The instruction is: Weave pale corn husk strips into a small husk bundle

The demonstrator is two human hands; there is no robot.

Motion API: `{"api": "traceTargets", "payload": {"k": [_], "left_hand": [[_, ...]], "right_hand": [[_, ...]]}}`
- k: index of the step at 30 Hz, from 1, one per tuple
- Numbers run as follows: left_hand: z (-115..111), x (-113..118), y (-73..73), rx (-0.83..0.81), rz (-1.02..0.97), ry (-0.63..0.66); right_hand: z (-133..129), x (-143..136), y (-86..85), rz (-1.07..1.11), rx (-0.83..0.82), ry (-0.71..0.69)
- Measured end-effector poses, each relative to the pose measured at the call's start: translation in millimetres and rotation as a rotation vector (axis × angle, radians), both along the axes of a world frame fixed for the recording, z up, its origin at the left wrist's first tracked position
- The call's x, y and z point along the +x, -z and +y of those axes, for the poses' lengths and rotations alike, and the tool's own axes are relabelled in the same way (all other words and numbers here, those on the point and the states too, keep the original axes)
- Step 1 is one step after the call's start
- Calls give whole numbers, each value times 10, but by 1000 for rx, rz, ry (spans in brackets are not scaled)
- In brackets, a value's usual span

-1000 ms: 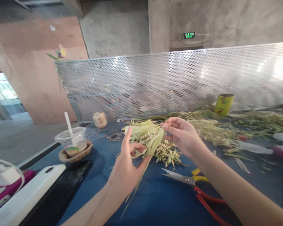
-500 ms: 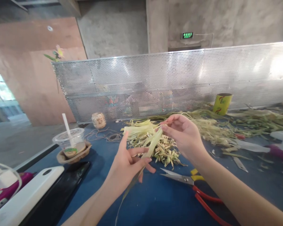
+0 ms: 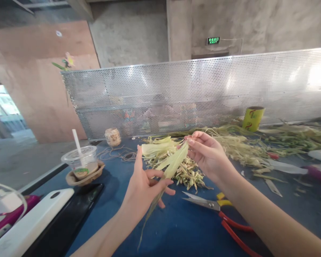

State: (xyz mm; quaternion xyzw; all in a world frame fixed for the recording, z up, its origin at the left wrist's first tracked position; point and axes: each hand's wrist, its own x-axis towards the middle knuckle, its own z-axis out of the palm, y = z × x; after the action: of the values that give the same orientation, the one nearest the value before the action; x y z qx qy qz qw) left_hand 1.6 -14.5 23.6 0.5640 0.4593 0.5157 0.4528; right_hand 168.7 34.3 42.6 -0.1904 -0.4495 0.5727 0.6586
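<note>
Head view: your right hand (image 3: 207, 152) pinches the top end of a pale green leaf strip (image 3: 176, 161); your left hand (image 3: 143, 189) seems to pinch it lower down, though contact is partly hidden. Strip slants in front of the plant pile (image 3: 192, 175), scissors (image 3: 212, 205) nearby.

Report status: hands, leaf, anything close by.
Right hand pinching leaf near upper end; left hand holding it lower. Leaf slanted, thin end hanging. Scissors nearby on table, not touching leaf.
</note>
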Motion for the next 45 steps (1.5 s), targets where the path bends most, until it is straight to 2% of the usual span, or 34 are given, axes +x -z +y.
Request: {"api": "traceTargets", "payload": {"k": [5, 10, 15, 17, 20, 22, 27, 30, 34, 37, 39, 43, 45], "left_hand": [[24, -62, 47, 107, 128, -121], [54, -137, 106, 236, 378, -79], [72, -166, 95, 366, 534, -182], [74, -160, 89, 387, 490, -164], [61, -144, 96, 352, 355, -72], [35, -134, 106, 360, 287, -67], [-51, -126, 113, 433, 324, -71], [-50, -129, 86, 445, 326, -125], [28, -137, 44, 367, 219, -118], [79, -156, 49, 290, 308, -161], [91, -175, 59, 334, 430, -246], [89, -212, 61, 542, 689, -375], [86, -220, 66, 576, 789, -395]], "right_hand": [[33, 46, -1, -120, 130, 156], [29, 57, 11, -196, 187, 231], [-45, 38, -2, -289, 315, 397], [-73, 38, -18, -285, 346, 357], [-85, 49, -45, -216, 310, 188], [-72, 66, -59, -173, 297, 126], [-27, 116, -70, -155, 329, 134], [-16, 122, -65, -139, 336, 133], [-3, 112, -45, -97, 330, 87], [14, 106, -18, -132, 328, 56], [19, 102, -4, -178, 374, 107], [-18, 85, -8, -290, 504, 375], [-51, 72, -15, -343, 563, 474]]}}
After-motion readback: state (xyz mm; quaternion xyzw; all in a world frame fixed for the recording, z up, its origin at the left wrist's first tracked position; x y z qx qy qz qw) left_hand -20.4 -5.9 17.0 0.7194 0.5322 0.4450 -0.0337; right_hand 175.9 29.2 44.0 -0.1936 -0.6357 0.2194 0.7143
